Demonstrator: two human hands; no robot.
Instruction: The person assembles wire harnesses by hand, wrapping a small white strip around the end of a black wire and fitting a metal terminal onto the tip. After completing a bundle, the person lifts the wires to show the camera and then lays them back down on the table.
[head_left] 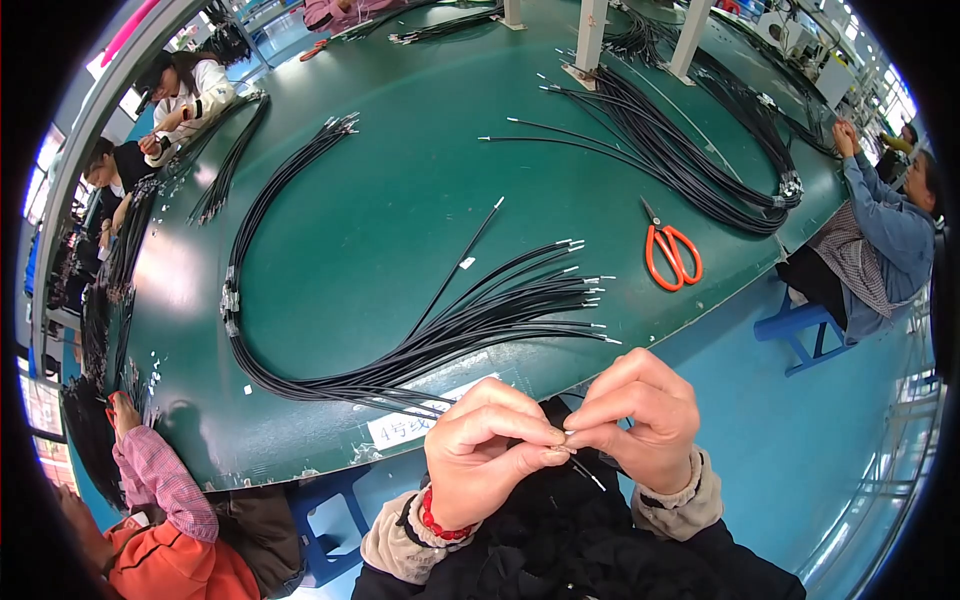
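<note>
Close to my body, past the table's near edge, both hands meet fingertip to fingertip. My left hand [497, 440] pinches a thin black cable [588, 473], whose pale tip sticks out below the fingers. My right hand [642, 415] is closed in a pinch at the same spot; any small part between the fingertips is too tiny to make out. Just beyond my hands lies a curved bundle of black cables [400, 360], its silvery ends fanned toward the right. A white tag [467, 263] is by one separate strand. Orange-handled scissors [672, 255] rest farther right.
The green table [400, 190] carries another large cable bundle [690, 165] at right and a smaller one [232, 160] at far left. White posts [590, 40] rise from its far side. Co-workers sit around it; one in blue [890, 220] is on a blue stool [800, 325].
</note>
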